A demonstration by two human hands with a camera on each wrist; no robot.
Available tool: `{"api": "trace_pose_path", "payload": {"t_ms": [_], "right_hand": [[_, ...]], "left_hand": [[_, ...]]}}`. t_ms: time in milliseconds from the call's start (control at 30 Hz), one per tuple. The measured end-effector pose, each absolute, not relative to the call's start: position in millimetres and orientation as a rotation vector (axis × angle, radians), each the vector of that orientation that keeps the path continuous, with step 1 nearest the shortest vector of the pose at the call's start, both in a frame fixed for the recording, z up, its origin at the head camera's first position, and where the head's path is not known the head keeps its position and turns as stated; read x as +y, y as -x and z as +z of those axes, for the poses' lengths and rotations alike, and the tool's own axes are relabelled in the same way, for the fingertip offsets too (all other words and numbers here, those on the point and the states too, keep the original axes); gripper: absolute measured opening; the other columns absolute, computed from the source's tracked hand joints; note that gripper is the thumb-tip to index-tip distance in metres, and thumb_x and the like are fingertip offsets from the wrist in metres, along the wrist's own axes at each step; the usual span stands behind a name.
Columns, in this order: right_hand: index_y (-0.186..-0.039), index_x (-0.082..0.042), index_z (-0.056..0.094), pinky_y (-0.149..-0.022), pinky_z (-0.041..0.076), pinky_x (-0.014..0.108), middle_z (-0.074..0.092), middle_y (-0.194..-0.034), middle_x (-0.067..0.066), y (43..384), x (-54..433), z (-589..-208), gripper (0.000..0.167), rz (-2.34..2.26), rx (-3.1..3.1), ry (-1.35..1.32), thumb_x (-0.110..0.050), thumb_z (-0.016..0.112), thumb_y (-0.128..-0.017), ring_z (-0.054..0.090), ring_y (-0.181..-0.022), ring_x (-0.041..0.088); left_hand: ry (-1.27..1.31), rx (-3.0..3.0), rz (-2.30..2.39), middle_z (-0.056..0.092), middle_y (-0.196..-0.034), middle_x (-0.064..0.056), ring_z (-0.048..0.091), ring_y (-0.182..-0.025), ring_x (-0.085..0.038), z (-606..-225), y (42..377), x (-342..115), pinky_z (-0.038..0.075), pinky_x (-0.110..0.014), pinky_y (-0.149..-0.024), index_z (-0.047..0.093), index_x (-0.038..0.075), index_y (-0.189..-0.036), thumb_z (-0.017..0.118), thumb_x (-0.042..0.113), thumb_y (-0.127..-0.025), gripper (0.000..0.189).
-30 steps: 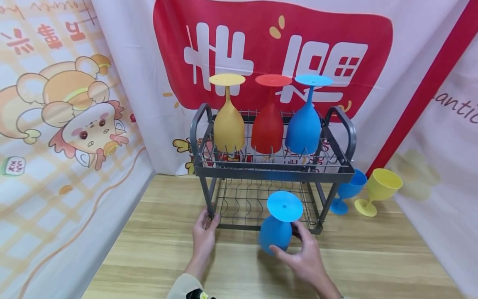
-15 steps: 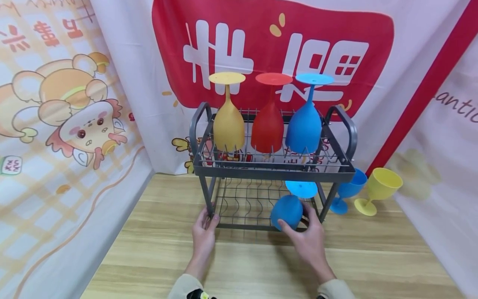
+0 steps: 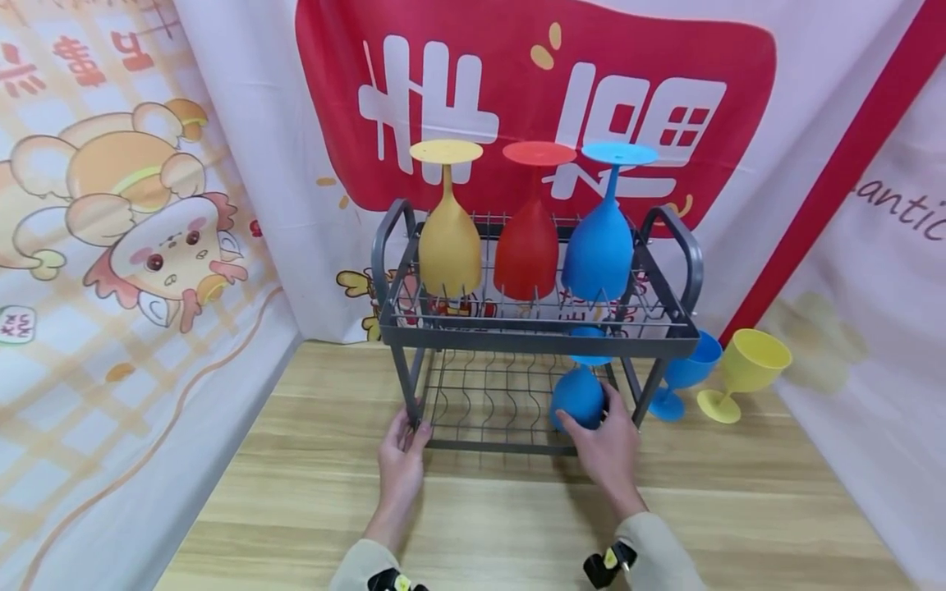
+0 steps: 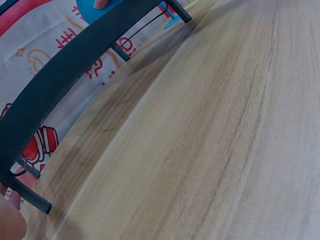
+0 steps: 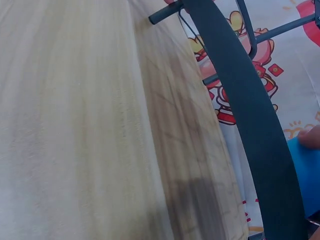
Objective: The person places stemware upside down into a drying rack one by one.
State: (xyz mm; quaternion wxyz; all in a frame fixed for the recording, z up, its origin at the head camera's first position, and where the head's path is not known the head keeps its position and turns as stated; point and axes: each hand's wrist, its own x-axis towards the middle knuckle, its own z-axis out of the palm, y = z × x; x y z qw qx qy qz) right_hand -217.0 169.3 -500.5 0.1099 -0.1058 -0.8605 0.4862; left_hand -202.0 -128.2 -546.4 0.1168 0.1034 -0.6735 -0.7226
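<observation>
A blue goblet (image 3: 576, 396) is upside down over the right part of the rack's lower tier, its foot partly hidden by the upper tier's front rail. My right hand (image 3: 608, 443) grips its bowl, thumb in front and fingers round the right side. In the right wrist view only a piece of the blue goblet (image 5: 303, 167) and a fingertip show. My left hand (image 3: 401, 461) holds the front left leg of the dark two-tier dish rack (image 3: 532, 341) near its foot. On the upper tier, yellow (image 3: 449, 250), red (image 3: 526, 254) and blue (image 3: 599, 254) goblets stand inverted in a row.
Right of the rack, another blue goblet (image 3: 691, 369) and a yellow goblet (image 3: 754, 361) stand upright on the wooden table (image 3: 310, 492). A printed cloth (image 3: 244, 148) hangs behind and along the left side.
My right hand has carried the blue goblet from in front of the rack back and rightward into the lower tier. My left hand keeps its hold on the rack's leg.
</observation>
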Motion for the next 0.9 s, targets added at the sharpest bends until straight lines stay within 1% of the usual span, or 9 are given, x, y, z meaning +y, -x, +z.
{"api": "trace_pose_path", "payload": {"t_ms": [233,433,567,733,900], "right_hand": [[-0.164,-0.007,0.032,-0.116,0.045,0.070,0.045,-0.162,0.028,233,169,-499,0.091,1.392,-2.553,0.365,-0.038,0.081,-0.094,0.050,-0.145,0.052],[-0.164,-0.007,0.030,-0.116,0.044,0.070,0.046,-0.162,0.028,245,171,-500,0.093,1.415,-2.557,0.425,-0.041,0.080,-0.094,0.050,-0.144,0.052],[-0.164,-0.007,0.031,-0.117,0.044,0.070,0.047,-0.162,0.027,254,172,-500,0.092,1.441,-2.526,0.433,-0.040,0.081,-0.093,0.050,-0.144,0.051],[-0.164,-0.009,0.030,-0.121,0.040,0.068,0.043,-0.165,0.025,264,174,-502,0.092,1.514,-2.483,0.413,-0.038,0.082,-0.094,0.046,-0.149,0.049],[-0.166,-0.013,0.027,-0.125,0.037,0.066,0.039,-0.169,0.022,270,177,-504,0.093,1.574,-2.465,0.406,-0.038,0.081,-0.094,0.041,-0.154,0.046]], "left_hand": [[-0.306,-1.975,-2.094,0.050,-0.163,-0.014,0.048,-0.153,-0.033,-546,202,-129,0.035,-0.043,-0.128,0.053,0.012,-0.154,0.063,0.007,-0.104,0.051],[-0.307,-1.971,-2.103,0.050,-0.163,-0.013,0.048,-0.153,-0.033,-547,202,-129,0.036,-0.042,-0.127,0.053,0.012,-0.154,0.063,0.006,-0.104,0.051],[-0.311,-1.954,-2.117,0.051,-0.163,-0.013,0.048,-0.153,-0.033,-547,203,-129,0.038,-0.042,-0.126,0.053,0.011,-0.153,0.063,0.005,-0.103,0.051],[-0.301,-1.963,-2.105,0.050,-0.163,-0.015,0.046,-0.154,-0.034,-548,203,-129,0.035,-0.044,-0.128,0.053,0.010,-0.154,0.062,0.005,-0.103,0.051],[-0.296,-1.959,-2.105,0.050,-0.163,-0.015,0.046,-0.154,-0.034,-550,204,-128,0.034,-0.044,-0.129,0.053,0.010,-0.153,0.062,0.005,-0.103,0.051]]}}
